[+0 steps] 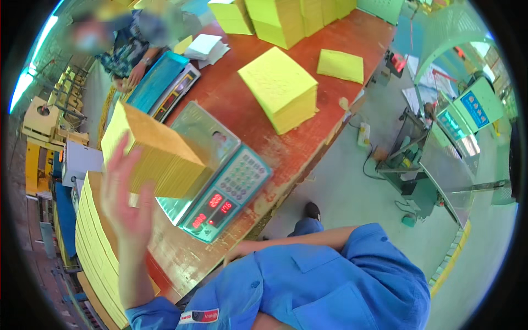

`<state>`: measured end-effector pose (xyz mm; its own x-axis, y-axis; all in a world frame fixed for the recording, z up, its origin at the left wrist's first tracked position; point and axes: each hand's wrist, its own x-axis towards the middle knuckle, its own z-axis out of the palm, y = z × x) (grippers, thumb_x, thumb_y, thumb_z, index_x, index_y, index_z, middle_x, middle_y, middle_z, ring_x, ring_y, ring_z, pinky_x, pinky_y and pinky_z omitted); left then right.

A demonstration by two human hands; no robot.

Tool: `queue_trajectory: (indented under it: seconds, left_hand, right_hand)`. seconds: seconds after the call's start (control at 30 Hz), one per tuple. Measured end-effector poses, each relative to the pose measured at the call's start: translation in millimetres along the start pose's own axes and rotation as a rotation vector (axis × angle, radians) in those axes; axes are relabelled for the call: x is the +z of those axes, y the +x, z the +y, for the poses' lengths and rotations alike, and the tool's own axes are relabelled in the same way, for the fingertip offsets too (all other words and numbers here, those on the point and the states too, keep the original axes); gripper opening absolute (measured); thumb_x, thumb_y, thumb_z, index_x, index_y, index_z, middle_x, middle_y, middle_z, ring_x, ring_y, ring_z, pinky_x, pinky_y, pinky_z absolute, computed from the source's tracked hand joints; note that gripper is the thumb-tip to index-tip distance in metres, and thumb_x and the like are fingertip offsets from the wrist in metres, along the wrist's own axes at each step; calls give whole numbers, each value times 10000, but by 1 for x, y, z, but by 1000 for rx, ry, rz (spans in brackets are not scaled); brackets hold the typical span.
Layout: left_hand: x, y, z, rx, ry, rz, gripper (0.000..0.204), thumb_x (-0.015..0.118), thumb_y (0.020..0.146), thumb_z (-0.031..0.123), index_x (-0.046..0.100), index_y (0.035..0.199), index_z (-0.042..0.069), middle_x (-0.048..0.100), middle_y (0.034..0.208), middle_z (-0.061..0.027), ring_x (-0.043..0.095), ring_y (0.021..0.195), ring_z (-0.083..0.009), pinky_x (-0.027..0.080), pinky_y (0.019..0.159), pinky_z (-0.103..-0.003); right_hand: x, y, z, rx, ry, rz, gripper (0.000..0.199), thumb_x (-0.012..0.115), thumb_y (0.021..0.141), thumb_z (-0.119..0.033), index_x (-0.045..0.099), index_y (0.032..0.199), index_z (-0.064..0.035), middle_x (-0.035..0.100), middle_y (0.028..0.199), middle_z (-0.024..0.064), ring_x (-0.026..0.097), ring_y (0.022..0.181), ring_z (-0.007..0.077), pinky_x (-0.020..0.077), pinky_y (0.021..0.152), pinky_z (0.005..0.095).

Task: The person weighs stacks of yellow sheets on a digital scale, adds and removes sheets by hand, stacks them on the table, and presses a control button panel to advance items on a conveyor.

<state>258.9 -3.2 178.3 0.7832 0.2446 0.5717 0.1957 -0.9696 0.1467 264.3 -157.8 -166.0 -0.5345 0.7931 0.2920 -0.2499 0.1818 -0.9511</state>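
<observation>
My left hand [129,192] is raised at the near end of a thick stack of yellow sheets [159,154], its fingers stretched out and spread. I cannot tell whether the fingers touch the stack. That stack is over the plate of a digital scale [231,187] with a keypad and lit red digits; its right end looks blurred. Low in front of my body, my right hand [236,253] is by the table's near edge, partly covered by my blue shirt, with its fingers hidden.
Another yellow stack [280,88] and a thin yellow pad [341,66] lie on the red-brown table [297,148]. Taller yellow stacks [275,22] stand behind. A co-worker's hand [135,77] is beside a second scale [176,91]. Yellow bundles [96,247] line the left.
</observation>
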Motion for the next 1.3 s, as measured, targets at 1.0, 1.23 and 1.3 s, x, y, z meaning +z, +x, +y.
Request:
queue_trajectory:
  seconds: [1.0, 1.23, 1.3]
  left_hand:
    - [235, 93, 62, -227, -64, -302, 380, 706, 768, 225, 592, 1068, 22, 593, 1204, -136, 563, 1124, -330, 488, 915, -409]
    - [240, 89, 64, -228, -57, -223, 387, 732, 745, 189, 588, 1054, 7, 578, 1227, -128, 547, 1161, -311, 479, 951, -399]
    - [244, 89, 65, -216, -45, -201, 395, 746, 734, 187, 592, 1051, 9, 576, 1234, -124, 541, 1178, -300, 472, 969, -396]
  right_hand:
    - [-113, -214, -107, 394, 307, 808, 248, 542, 948, -82, 610, 1159, 30, 679, 1032, 117, 647, 907, 157, 518, 828, 283]
    - [-112, -215, -101, 440, 346, 673, 272, 540, 971, -101, 581, 1209, 26, 662, 1083, 131, 641, 956, 168, 510, 847, 293]
    - [-104, -216, -100, 448, 385, 665, 273, 542, 972, -95, 581, 1213, 25, 659, 1074, 119, 633, 950, 158, 511, 848, 289]
